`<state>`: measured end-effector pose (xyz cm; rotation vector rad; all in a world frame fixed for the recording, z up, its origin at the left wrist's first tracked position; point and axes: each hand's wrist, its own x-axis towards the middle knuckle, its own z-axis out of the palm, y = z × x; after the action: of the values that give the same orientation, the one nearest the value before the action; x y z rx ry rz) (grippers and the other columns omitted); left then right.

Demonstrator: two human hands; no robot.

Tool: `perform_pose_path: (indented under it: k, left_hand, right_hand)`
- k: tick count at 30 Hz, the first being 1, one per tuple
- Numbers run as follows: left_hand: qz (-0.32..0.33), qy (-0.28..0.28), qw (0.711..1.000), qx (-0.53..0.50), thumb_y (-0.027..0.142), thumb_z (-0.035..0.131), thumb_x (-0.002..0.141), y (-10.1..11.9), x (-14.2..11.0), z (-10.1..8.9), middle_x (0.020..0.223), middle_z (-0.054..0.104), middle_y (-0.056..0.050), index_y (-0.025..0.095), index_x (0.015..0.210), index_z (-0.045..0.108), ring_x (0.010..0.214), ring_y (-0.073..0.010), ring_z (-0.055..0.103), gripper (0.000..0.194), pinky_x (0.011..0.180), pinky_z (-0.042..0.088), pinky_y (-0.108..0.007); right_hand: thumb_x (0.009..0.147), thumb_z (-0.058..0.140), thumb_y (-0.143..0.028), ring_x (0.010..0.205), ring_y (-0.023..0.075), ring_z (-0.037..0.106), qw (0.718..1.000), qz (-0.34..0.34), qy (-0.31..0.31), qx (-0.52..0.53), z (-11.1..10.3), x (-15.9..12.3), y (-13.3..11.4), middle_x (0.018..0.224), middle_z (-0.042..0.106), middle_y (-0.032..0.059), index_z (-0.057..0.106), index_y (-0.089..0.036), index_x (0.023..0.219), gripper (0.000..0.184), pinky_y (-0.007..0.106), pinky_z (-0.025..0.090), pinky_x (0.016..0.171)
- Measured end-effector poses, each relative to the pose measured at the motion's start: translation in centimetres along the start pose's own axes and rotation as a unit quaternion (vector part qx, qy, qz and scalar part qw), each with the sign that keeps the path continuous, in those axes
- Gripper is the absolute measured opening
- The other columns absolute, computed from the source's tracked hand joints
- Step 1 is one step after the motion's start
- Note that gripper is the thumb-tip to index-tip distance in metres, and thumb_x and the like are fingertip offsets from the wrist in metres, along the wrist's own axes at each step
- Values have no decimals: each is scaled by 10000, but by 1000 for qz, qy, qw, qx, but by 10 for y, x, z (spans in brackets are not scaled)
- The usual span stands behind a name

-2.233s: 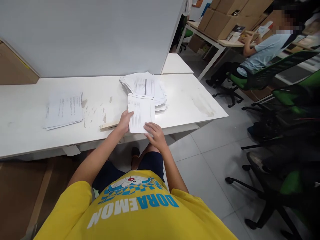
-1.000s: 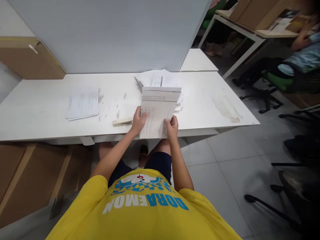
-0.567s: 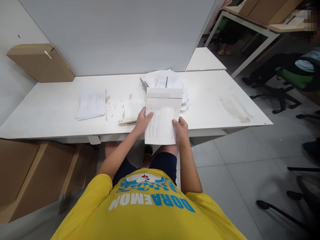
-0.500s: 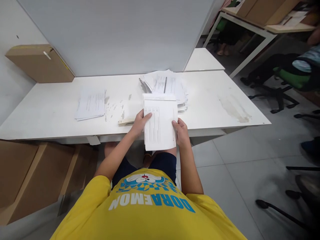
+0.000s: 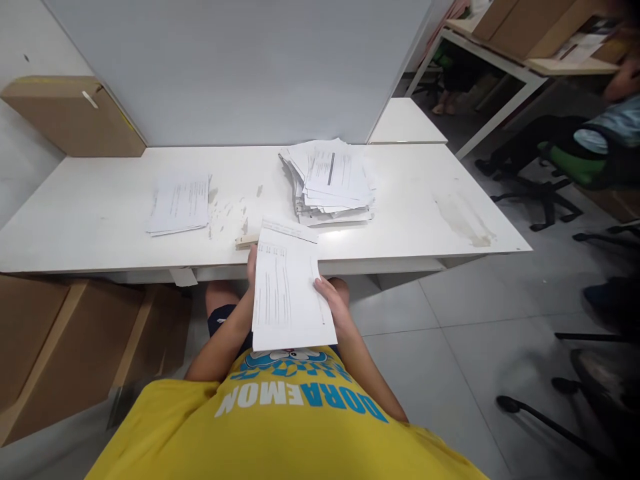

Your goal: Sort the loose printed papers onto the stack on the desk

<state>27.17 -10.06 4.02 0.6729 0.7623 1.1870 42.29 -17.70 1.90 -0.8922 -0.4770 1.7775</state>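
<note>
On the bench [image 5: 405,200], left to right: a box [image 5: 75,120], a thin stack [image 5: 179,203], a stapler [image 5: 244,241] partly hidden by the sheets [image 5: 295,293]. The left hand [image 5: 251,270] holds their left edge, fingers mostly hidden; the sheets tilt before the shirt [image 5: 280,427]; the right hand [image 5: 334,300] grips their right edge, thumb on top. Beyond lies a messy pile [image 5: 330,177], then a stain [image 5: 465,217]

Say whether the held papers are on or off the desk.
Mostly off: the held papers stretch past the desk and overlap the shirt.

Head cam, fwd/down @ desk [image 5: 405,193]
</note>
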Motion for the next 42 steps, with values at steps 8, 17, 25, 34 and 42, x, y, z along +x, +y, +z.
perform_pose_path:
  k: [8,17,25,34,42]
  left_hand:
    - [86,-7,989,-117,628,565,828,10,-26,-20,1446,535,-68,289,1354,555,1382,-357,427,626,1110,394,-524]
    - [87,-113,989,-44,787,467,784,15,-21,-16,1374,571,-166,212,1292,584,1337,-375,467,776,1095,350,-587]
    - [-15,-77,995,-58,756,474,806,6,-33,-9,1527,435,-101,257,1361,528,1392,-353,411,748,1093,376,-543]
    - [-118,17,985,127,479,872,545,5,-26,-29,961,755,-123,143,1022,686,987,-363,688,612,848,545,-446]
    - [-37,25,971,236,535,807,631,14,-4,-36,946,746,-92,156,960,681,864,-278,691,517,732,542,-365]
  right_hand:
    - [753,763,-326,1012,270,701,1000,7,-21,-1,-4,2,-1,1078,751,52,631,-228,1223,497,387,566,857]
    - [763,743,-407,1011,269,701,999,28,-32,-28,-4,-5,2,1140,737,53,633,-251,1236,510,375,555,855]
    - [727,780,-407,980,279,713,997,19,-3,-73,-13,-8,1,1095,751,58,637,-267,1239,550,402,556,852]
    - [746,769,-398,1037,259,683,984,-102,86,-114,-15,6,-1,1173,725,39,644,-262,1208,497,377,549,890]
    - [727,780,-391,881,240,717,995,-30,10,-91,-23,1,-4,1008,768,55,719,-214,1059,381,340,569,760]
